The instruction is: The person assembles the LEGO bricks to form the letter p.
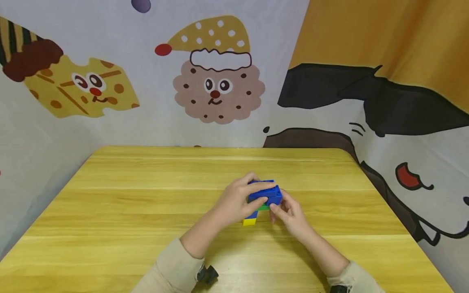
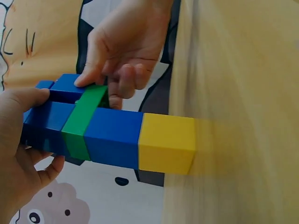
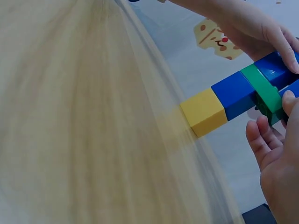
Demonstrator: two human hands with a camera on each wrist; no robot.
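Observation:
A small stack of toy bricks stands upright on the table: a yellow brick (image 2: 166, 142) at the bottom, a blue brick (image 2: 114, 137) above it, then a longer green brick (image 3: 264, 88) that overhangs toward the right hand. Blue bricks (image 1: 270, 197) sit side by side on the green one, with more blue on top. My left hand (image 1: 233, 200) grips these upper blue bricks, fingers over the far side and thumb on the near side. My right hand (image 1: 294, 219) pinches the overhanging end, thumb on the right blue brick (image 2: 67, 87) and fingers curled beneath the green one.
The wooden table (image 1: 128, 203) has light wood grain and ends at a back edge close to a printed cloth (image 1: 146, 130) with cartoon figures. Dark wrist devices (image 1: 207, 274) sit by the beige sleeves (image 1: 172, 264).

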